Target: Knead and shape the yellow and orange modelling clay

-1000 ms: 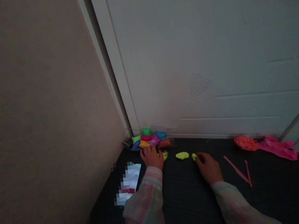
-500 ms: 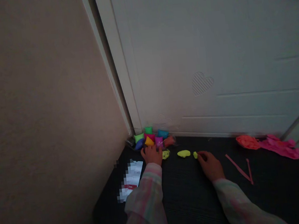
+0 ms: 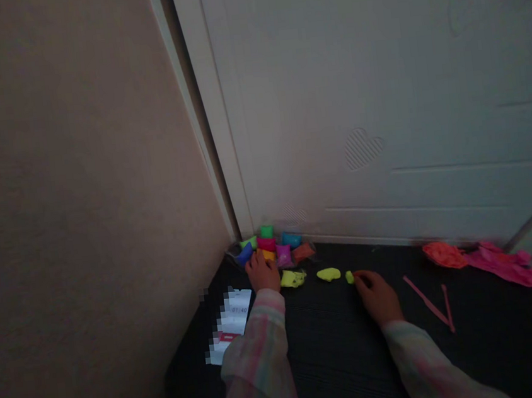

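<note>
My left hand is at the near edge of a group of small coloured clay packets, fingers apart over an orange packet and beside a blue packet. Just right of it lies a crumpled yellow wrapper. A flattened yellow lump of modelling clay rests on the dark table between my hands. My right hand has thumb and fingertips closed at a smaller yellow clay piece, which sticks out to the left of them.
A lit phone lies left of my left forearm. Two thin pink modelling tools form a V on the dark table. Orange and pink crumpled items lie at the back right. A white door panel and a wall bound the table.
My left hand has shifted left and slightly back, uncovering more of the yellow wrapper. My right hand stays at the small clay piece. The view has shifted a little.
</note>
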A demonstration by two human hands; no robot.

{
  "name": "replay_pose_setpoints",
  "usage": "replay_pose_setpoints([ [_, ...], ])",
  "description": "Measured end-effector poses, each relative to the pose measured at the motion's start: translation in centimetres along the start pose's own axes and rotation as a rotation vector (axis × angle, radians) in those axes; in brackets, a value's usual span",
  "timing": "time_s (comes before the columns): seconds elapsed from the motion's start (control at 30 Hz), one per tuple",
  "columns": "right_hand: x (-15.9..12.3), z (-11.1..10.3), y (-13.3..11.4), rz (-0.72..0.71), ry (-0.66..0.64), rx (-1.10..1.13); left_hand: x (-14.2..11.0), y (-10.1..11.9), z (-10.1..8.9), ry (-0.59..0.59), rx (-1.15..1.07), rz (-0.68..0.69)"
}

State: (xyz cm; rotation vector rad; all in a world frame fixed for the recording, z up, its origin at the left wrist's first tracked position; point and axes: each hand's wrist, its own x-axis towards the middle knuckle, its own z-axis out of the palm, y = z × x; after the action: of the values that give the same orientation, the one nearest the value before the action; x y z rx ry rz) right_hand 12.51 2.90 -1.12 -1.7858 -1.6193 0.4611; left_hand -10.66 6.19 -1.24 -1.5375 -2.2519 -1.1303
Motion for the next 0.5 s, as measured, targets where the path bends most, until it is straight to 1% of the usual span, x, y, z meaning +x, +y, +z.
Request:
replay_pose_setpoints([
  [0.07, 0.0, 0.0, -0.1, 0.009, -0.006, -0.004, 0.0, 0.1, 0.0, -0.058, -0.047, 0.065],
  [0.13, 0.0, 0.0, -0.1, 0.012, -0.009, -0.003, 0.0, 0.3, -0.3, -0.073, -0.080, 0.079],
  [0.2, 0.0, -0.1, -0.1, 0.007, -0.011, 0.003, 0.0, 0.4, -0.7, -0.032, -0.074, 0.057],
  [0.27, -0.1, -0.2, -0.1, 0.010, -0.014, 0.013, 0.1, 0.6, -1.1, 0.068, -0.039, 0.012],
  [0.33, -0.1, -0.2, -0.1, 0.024, -0.024, 0.020, 0.2, 0.5, -1.4, 0.184, 0.006, -0.064],
  [0.37, -0.1, -0.2, -0.1, 0.032, -0.028, 0.022, 0.2, 0.5, -1.5, 0.219, 0.026, -0.102],
  [0.43, 0.0, -0.3, -0.2, 0.036, -0.032, 0.023, 0.2, 0.4, -1.4, 0.217, 0.050, -0.156],
  [0.5, 0.0, -0.3, -0.2, 0.032, -0.029, 0.018, 0.2, 0.4, -1.3, 0.167, 0.062, -0.183],
])
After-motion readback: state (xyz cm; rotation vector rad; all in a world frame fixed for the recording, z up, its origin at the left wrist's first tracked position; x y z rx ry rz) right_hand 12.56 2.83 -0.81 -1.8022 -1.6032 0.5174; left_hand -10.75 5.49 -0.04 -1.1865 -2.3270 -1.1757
